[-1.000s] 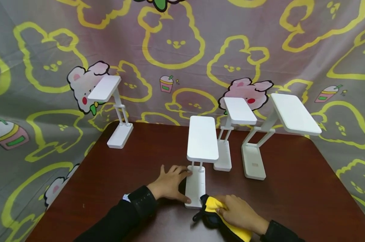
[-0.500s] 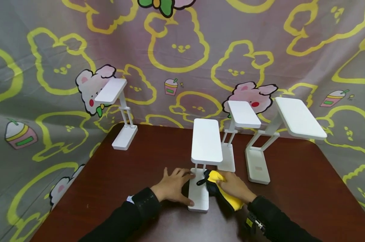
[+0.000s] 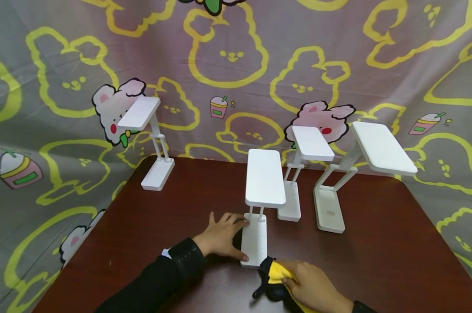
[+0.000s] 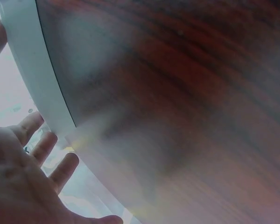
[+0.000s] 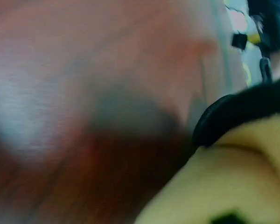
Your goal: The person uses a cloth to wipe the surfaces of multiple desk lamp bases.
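Observation:
A white folding stand (image 3: 265, 178) with a flat rectangular top stands upright in the middle of the table. My left hand (image 3: 220, 234) spreads its fingers along the left side of the stand's base (image 3: 254, 243). Its index fingertip and thumb tip rest at that edge. In the left wrist view, the extended fingers (image 4: 63, 170) lie beside a pale panel. Just right of the base's near end, my right hand (image 3: 312, 284) grips a bunched yellow and black cleaning cloth (image 3: 279, 273) with a dark loop. The right wrist view shows a blurred forearm and dark cuff (image 5: 242, 109).
Two more white stands, a smaller one (image 3: 312, 144) and a larger one (image 3: 384, 148), stand behind to the right. Another white stand (image 3: 157, 174) is at the back left. Behind the dark red-brown table (image 3: 204, 191) hangs a patterned curtain (image 3: 236, 39).
The right hand took the cloth forward along the right side of the base, then drew it back toward the near end. The left hand stays on the base.

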Tool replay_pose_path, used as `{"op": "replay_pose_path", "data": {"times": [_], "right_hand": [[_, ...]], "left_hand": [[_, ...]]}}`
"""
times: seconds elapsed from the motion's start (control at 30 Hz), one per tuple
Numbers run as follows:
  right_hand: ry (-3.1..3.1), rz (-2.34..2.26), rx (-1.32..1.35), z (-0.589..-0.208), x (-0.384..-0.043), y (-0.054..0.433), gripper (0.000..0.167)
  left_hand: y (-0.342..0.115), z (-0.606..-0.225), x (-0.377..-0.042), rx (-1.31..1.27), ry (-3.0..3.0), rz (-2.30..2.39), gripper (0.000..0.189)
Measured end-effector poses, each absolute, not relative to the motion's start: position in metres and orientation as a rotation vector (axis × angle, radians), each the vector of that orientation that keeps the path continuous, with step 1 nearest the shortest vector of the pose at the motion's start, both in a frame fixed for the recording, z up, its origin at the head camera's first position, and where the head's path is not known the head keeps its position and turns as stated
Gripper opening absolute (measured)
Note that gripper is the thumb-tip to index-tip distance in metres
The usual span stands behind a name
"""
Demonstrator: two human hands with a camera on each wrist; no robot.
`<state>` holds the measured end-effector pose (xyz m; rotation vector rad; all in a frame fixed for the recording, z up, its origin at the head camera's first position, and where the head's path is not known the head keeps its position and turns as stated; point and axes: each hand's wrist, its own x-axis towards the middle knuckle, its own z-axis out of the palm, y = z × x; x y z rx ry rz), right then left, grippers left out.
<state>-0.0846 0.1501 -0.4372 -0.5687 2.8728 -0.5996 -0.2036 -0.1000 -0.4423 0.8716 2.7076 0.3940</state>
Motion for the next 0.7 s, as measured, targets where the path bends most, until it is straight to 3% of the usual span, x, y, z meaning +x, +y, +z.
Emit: {"op": "replay_pose_path", "data": {"times": [0.17, 0.33, 0.53, 0.7], "right_hand": [[2.993, 0.055, -1.015, -0.439, -0.067, 0.135, 0.042], [2.975, 0.242, -1.256, -0.441, -0.074, 0.107, 0.045], [2.963, 0.328, -1.367, -0.439, -0.083, 0.073, 0.046], [3.008, 0.354, -1.341, -0.438, -0.079, 0.084, 0.044]], "left_hand": [[-0.101, -0.441, -0.204, 0.881, 2.706, 0.41, 0.095], [-0.102, -0.441, -0.204, 0.89, 2.72, 0.392, 0.095], [-0.102, -0.441, -0.203, 0.896, 2.701, 0.376, 0.097], [-0.104, -0.44, -0.202, 0.895, 2.699, 0.379, 0.097]]}}
